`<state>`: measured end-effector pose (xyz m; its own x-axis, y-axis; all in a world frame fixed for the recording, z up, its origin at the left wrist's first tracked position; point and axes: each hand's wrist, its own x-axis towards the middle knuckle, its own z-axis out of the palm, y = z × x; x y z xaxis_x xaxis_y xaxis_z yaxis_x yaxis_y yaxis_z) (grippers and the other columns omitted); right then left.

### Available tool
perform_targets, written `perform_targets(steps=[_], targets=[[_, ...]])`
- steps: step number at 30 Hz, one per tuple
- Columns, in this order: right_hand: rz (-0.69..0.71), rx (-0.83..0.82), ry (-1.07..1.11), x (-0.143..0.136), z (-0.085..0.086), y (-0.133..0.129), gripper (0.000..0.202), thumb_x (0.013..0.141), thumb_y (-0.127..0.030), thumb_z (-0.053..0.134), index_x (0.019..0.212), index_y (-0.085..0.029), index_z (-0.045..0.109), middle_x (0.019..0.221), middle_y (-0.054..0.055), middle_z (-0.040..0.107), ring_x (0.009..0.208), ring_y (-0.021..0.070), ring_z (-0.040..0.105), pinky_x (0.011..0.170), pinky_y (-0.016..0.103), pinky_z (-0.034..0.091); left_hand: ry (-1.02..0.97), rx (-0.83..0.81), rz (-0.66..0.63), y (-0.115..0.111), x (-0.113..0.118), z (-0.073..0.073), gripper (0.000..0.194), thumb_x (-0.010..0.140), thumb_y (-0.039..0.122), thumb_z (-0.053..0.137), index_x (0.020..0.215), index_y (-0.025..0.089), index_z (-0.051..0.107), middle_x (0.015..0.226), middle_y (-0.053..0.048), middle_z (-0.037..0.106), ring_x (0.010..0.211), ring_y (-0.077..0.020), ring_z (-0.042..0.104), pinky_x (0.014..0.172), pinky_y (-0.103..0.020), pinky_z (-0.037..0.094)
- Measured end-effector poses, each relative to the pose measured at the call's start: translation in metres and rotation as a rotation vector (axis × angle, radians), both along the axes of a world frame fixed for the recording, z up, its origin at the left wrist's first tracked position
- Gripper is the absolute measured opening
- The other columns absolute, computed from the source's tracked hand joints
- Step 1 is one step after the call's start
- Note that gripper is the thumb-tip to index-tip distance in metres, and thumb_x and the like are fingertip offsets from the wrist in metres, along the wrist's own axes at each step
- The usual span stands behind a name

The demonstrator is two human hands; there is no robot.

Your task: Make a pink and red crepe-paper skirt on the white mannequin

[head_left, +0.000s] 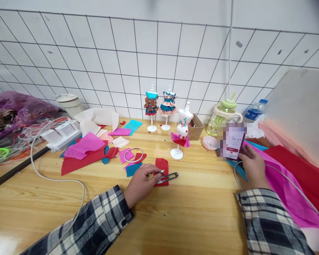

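Note:
My left hand [140, 184] is closed at the near end of black thread snips [171, 176], over a red fabric piece [162, 164] on the table; something small and white shows at the fingertips. On the right, my right hand [252, 166] holds a lit phone [233, 141] upright, its screen facing me; a cable runs by the hand. Behind the snips stands a white mini dress form [185, 117] with a pink and red skirt [180, 140]. Two more dressed forms [151, 102] [168, 102] stand near the wall.
Coloured fabric scraps [82, 152] and a metal ring [133, 155] lie left. A power strip [63, 136] and its cable are further left. A pink dish [209, 142], a green-lidded bottle [220, 113], a cardboard box [196, 129] and large cloths [289, 170] are right.

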<state>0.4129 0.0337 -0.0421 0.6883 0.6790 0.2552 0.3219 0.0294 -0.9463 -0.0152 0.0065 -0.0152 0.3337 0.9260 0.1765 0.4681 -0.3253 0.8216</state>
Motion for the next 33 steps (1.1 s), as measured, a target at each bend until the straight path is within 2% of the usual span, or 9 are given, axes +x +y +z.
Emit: perform_targets(steps=[3, 6, 8, 10, 13, 16, 19, 25, 33], targets=[[-0.339, 0.064, -0.216, -0.025, 0.017, -0.009, 0.044, 0.076, -0.021, 0.047, 0.118, -0.014, 0.059, 0.111, 0.015, 0.067, 0.101, 0.0281, 0.065, 0.089, 0.039, 0.051, 0.004, -0.005, 0.003, 0.002, 0.001, -0.002, 0.019, 0.084, 0.031, 0.058, 0.086, 0.019, 0.072, 0.088, -0.007, 0.07, 0.088, -0.02, 0.061, 0.081, -0.032, 0.047], [-0.364, 0.116, -0.432, -0.07, 0.034, -0.016, 0.036, 0.081, -0.021, 0.042, 0.111, -0.015, 0.06, 0.098, 0.012, 0.067, 0.089, 0.0254, 0.065, 0.08, 0.037, 0.05, -0.001, -0.024, 0.011, 0.003, 0.003, -0.003, 0.019, 0.084, 0.033, 0.059, 0.084, 0.019, 0.072, 0.087, -0.006, 0.07, 0.087, -0.0198, 0.062, 0.079, -0.03, 0.047], [-0.2, 0.191, -0.492, -0.109, 0.04, -0.022, 0.029, 0.084, -0.025, 0.044, 0.105, -0.015, 0.06, 0.091, 0.009, 0.065, 0.077, 0.021, 0.062, 0.07, 0.032, 0.05, -0.006, -0.029, 0.02, 0.003, 0.004, -0.002, 0.02, 0.083, 0.034, 0.059, 0.082, 0.019, 0.072, 0.086, -0.006, 0.07, 0.086, -0.0195, 0.062, 0.078, -0.029, 0.047], [0.123, 0.15, -0.589, -0.152, 0.043, -0.03, 0.022, 0.084, -0.026, 0.047, 0.098, -0.018, 0.062, 0.082, 0.005, 0.063, 0.067, 0.0171, 0.057, 0.063, 0.029, 0.047, -0.011, -0.03, 0.028, 0.004, 0.004, -0.002, 0.021, 0.083, 0.035, 0.06, 0.081, 0.018, 0.072, 0.083, -0.006, 0.07, 0.083, -0.0188, 0.062, 0.075, -0.028, 0.048], [0.569, 0.099, -0.722, -0.211, 0.042, -0.047, 0.019, 0.084, -0.023, 0.051, 0.099, -0.02, 0.062, 0.082, 0.004, 0.064, 0.075, 0.0183, 0.057, 0.071, 0.031, 0.046, -0.028, -0.026, 0.036, 0.004, 0.004, -0.001, 0.022, 0.083, 0.036, 0.06, 0.078, 0.018, 0.072, 0.08, -0.005, 0.069, 0.077, -0.0175, 0.062, 0.071, -0.026, 0.048], [0.785, 0.035, -0.73, -0.247, 0.038, -0.063, 0.018, 0.083, -0.02, 0.054, 0.099, -0.022, 0.062, 0.085, 0.004, 0.066, 0.08, 0.0196, 0.058, 0.074, 0.033, 0.046, -0.046, -0.028, 0.039, 0.004, 0.004, -0.001, 0.019, 0.081, 0.033, 0.061, 0.076, 0.017, 0.071, 0.079, -0.005, 0.07, 0.076, -0.0171, 0.062, 0.068, -0.025, 0.048], [0.856, -0.025, -0.694, -0.259, 0.032, -0.07, 0.022, 0.082, -0.017, 0.055, 0.102, -0.023, 0.062, 0.09, 0.003, 0.068, 0.082, 0.0199, 0.059, 0.074, 0.033, 0.046, -0.043, -0.038, 0.034, 0.003, 0.004, -0.002, 0.017, 0.08, 0.031, 0.061, 0.075, 0.017, 0.071, 0.078, -0.005, 0.071, 0.076, -0.0168, 0.063, 0.067, -0.024, 0.048], [0.762, -0.073, -0.578, -0.258, 0.022, -0.066, 0.016, 0.083, -0.019, 0.055, 0.098, -0.022, 0.062, 0.086, 0.003, 0.069, 0.075, 0.0189, 0.062, 0.068, 0.031, 0.048, 0.019, 0.01, 0.071, 0.0, 0.006, -0.002, 0.013, 0.076, 0.024, 0.061, 0.067, 0.018, 0.069, 0.072, -0.003, 0.069, 0.071, -0.0154, 0.062, 0.066, -0.024, 0.046], [0.774, -0.078, -0.443, -0.257, 0.02, -0.063, 0.015, 0.084, -0.022, 0.055, 0.093, -0.023, 0.067, 0.085, 0.002, 0.072, 0.073, 0.0179, 0.065, 0.067, 0.029, 0.05, 0.077, 0.072, 0.071, -0.005, 0.009, 0.002, 0.012, 0.074, 0.019, 0.061, 0.064, 0.018, 0.068, 0.069, -0.002, 0.069, 0.071, -0.0157, 0.06, 0.069, -0.026, 0.044]])
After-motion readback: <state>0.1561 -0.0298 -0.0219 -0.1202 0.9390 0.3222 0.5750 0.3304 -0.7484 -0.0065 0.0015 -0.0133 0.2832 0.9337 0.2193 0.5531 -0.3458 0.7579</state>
